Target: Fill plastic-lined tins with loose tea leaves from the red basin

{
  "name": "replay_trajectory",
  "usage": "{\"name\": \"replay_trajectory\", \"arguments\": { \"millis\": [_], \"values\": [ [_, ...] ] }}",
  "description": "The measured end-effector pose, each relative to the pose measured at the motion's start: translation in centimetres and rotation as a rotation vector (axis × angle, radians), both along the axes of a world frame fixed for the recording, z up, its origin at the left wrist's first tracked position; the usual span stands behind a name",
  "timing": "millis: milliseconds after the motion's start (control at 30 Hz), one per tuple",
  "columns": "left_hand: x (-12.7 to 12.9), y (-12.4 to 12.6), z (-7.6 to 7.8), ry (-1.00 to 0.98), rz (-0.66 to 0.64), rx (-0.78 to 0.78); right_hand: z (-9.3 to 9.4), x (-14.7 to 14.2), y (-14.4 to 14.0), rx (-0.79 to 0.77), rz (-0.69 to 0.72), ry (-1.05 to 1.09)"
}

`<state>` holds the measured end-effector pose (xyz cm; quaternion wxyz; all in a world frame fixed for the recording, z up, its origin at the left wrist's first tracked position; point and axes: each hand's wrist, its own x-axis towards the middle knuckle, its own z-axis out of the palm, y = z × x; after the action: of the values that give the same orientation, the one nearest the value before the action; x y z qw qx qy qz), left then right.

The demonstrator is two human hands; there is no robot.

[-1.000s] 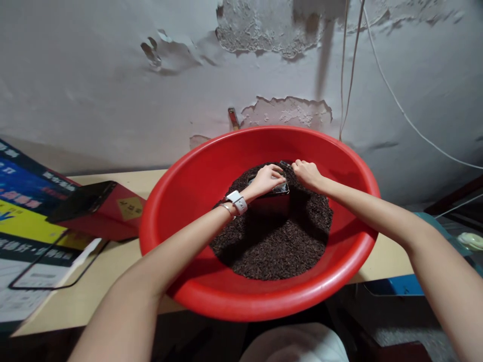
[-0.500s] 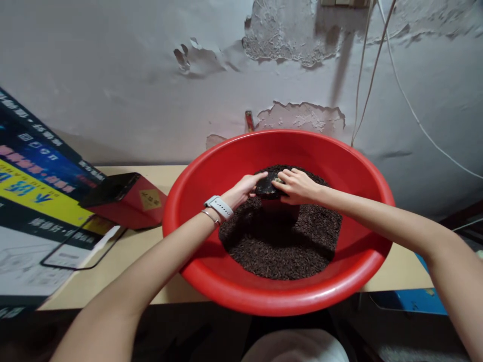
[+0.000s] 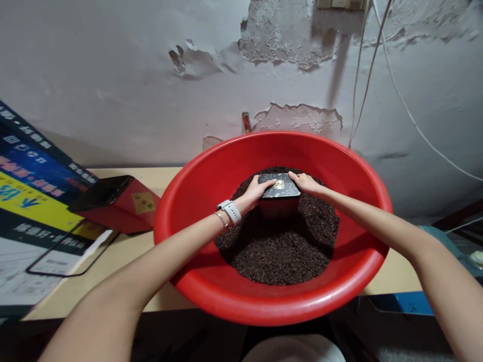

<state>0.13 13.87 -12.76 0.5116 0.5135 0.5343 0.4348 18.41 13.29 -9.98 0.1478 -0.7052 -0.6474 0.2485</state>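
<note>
A small red box with a scuffed black top (image 3: 269, 191) stands amid dark brown grains (image 3: 287, 256) inside a large red basin (image 3: 271, 307). A pale gold patch marks its top. My left hand (image 3: 255, 192), with a grey watch band (image 3: 230, 211) and a thin bracelet at the wrist, grips the box's left side, thumb lying over the top. Closed on the right edge is my right hand (image 3: 307, 184), its thumb at the back corner. The fingers under both sides are partly hidden, and the box's lower part is in shadow.
A second red box (image 3: 138, 208) with a black end and gold label lies tilted left of the basin, by a printed carton (image 3: 37, 196) and a black wire frame (image 3: 68, 275). The pale table (image 3: 147, 173) meets a peeling wall with hanging cables (image 3: 362, 90).
My right hand has slid from over the black top to its right edge, baring the gold patch. My left thumb now reaches across the top. The view has shifted slightly.
</note>
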Motion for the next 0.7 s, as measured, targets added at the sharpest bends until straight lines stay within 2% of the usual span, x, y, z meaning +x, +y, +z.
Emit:
{"name": "replay_trajectory", "arguments": {
  "millis": [267, 700],
  "values": [
    [-0.1, 1.5, -1.6, 0.049, 0.152, 0.034, -0.9, -0.3, 0.4, 0.096, -0.019, -0.007],
    [-0.9, 3.3, -2.5, 0.2, 0.179, 0.059, -0.9, -0.5, 0.0, 0.103, -0.033, 0.021]
  ]
}}
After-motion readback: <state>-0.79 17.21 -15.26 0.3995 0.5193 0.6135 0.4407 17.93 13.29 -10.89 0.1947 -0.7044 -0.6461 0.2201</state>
